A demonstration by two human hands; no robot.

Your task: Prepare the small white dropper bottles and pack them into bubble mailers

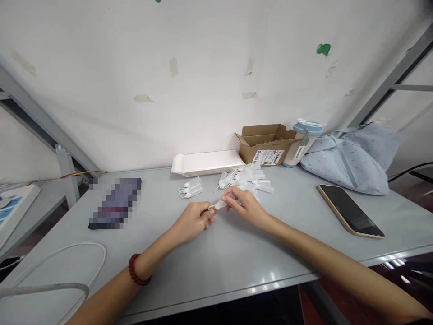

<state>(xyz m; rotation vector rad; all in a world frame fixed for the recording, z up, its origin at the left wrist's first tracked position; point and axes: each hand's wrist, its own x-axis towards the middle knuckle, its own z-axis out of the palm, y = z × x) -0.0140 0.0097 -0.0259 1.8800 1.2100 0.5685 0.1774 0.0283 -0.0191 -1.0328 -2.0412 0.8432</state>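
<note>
Both my hands meet over the middle of the grey table (237, 257). My left hand (192, 220), with a red bead bracelet on its wrist, pinches one end of a small clear plastic vial (219, 205). My right hand (244, 204) closes its fingers on the vial's other end. Just behind my hands lies a loose pile of several similar clear vials (248, 178). A small group of vials (191, 187) lies apart to the left of the pile.
Against the wall stand a flat white tray (206, 163), an open cardboard box (267, 143) and a blue-lidded cup (302, 142). A light blue cloth bag (352, 155) and a phone (350, 210) lie right. A dark blurred object (117, 203) and a white cable (67, 271) lie left.
</note>
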